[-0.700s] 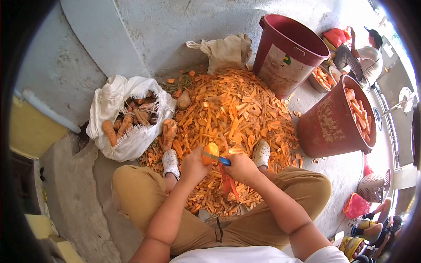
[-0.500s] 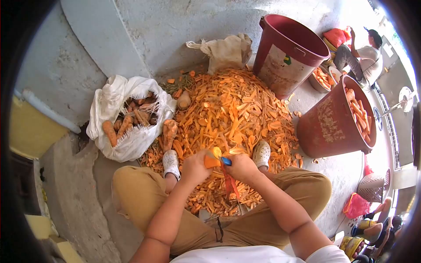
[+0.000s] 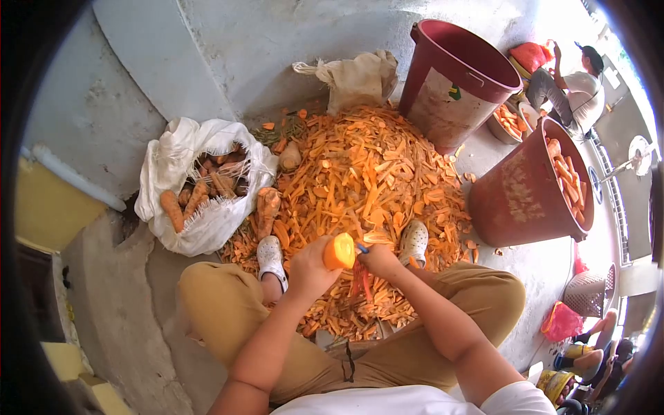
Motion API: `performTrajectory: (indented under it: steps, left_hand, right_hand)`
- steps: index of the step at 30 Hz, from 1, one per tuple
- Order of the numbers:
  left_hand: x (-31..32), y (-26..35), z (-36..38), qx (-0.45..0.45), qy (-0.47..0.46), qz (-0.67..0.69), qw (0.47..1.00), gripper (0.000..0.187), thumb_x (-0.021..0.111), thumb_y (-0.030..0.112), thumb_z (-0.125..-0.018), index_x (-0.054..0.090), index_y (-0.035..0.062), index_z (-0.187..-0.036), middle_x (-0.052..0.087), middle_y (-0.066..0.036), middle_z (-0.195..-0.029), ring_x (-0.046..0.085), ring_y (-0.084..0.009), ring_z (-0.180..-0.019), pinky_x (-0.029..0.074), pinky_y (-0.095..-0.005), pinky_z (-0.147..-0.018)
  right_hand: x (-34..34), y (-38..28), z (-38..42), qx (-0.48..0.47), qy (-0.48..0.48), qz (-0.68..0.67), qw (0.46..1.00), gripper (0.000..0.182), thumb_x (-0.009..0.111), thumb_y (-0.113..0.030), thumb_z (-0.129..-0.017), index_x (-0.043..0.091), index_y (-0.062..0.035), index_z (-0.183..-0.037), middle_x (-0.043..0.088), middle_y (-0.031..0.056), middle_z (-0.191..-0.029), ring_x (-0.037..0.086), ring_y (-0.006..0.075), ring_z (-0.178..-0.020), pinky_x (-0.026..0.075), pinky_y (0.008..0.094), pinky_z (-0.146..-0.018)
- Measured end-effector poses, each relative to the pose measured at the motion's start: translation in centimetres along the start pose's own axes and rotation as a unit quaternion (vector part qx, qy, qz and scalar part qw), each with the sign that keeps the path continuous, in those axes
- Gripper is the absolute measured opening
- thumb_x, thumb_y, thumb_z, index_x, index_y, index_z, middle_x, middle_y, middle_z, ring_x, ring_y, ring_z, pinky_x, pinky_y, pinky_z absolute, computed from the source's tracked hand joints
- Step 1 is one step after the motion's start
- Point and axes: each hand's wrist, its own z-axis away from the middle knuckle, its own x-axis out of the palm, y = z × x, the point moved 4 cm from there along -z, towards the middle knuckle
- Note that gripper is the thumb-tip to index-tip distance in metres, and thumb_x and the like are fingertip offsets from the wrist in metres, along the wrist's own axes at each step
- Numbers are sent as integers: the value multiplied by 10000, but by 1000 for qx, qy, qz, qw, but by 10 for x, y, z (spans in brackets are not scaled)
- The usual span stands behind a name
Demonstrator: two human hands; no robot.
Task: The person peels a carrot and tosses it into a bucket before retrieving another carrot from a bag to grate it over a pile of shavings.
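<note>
Sack (image 3: 200, 187): unpeeled carrots left, we see plenty.
Left hand (image 3: 310, 266): our fingers closed round the carrot (image 3: 339, 250), over the peel heap (image 3: 360, 180).
Right hand (image 3: 380, 261): wrapped, probably, on the blue peeler (image 3: 362, 247).
Bucket (image 3: 532, 187): peeled carrots piling up.

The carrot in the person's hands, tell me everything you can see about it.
The carrot is bright orange and smooth, apparently peeled, its blunt cut end facing the camera. The left hand grips it from below; the right hand holds a blue-handled peeler against its side. It is held above the pile of peelings, between the knees.
</note>
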Motion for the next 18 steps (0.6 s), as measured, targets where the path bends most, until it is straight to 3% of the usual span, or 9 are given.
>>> performTrajectory:
  steps: [4, 7, 10, 13, 16, 18]
  left_hand:
    - [4, -19, -1, -114, -44, -21, 992, 381, 656, 139, -581, 491, 54, -913, 552, -139, -765, 545, -296, -692, 444, -353, -590]
    - [4, -22, 0, -112, -43, -66, 991, 401, 653, 146, -585, 481, 43, -932, 553, -138, -769, 545, -303, -704, 444, -365, -598]
    - [7, -29, 2, -114, -51, -83, 989, 433, 658, 141, -576, 472, 34, -952, 556, -142, -764, 546, -308, -711, 447, -370, -602]
    - [8, -25, 1, -127, -55, -73, 988, 454, 697, 105, -529, 488, 9, -921, 563, -164, -748, 557, -302, -704, 453, -341, -607]
    - [10, -24, 1, -130, -74, -75, 986, 440, 667, 128, -564, 478, 34, -950, 560, -132, -758, 552, -305, -704, 449, -362, -610]
    - [8, -20, 0, -88, -69, -72, 991, 429, 665, 120, -555, 487, 38, -937, 563, -122, -755, 554, -300, -696, 451, -357, -607]
  right_hand:
    - [-23, -22, 21, -62, 41, -54, 996, 271, 488, -214, -719, 536, 52, -732, 529, 179, -575, 534, 295, -543, 419, 361, -546]
    - [-29, -39, 43, -166, 64, -13, 984, 225, 495, -199, -699, 550, 14, -746, 542, 167, -606, 541, 293, -575, 419, 360, -554]
    - [-26, -43, 52, -210, 73, -13, 975, 187, 528, -184, -678, 522, 2, -703, 517, 166, -608, 508, 312, -589, 391, 377, -552]
    - [-23, -41, 54, -208, 86, -6, 974, 190, 530, -196, -685, 522, -10, -725, 525, 165, -637, 519, 317, -635, 401, 386, -581]
    - [-27, -42, 58, -196, 81, 0, 977, 194, 529, -205, -689, 531, -14, -723, 526, 171, -636, 522, 325, -650, 410, 390, -593]
    - [-26, -40, 55, -186, 94, 54, 977, 188, 506, -209, -681, 558, -31, -715, 544, 149, -619, 543, 306, -631, 428, 383, -571]
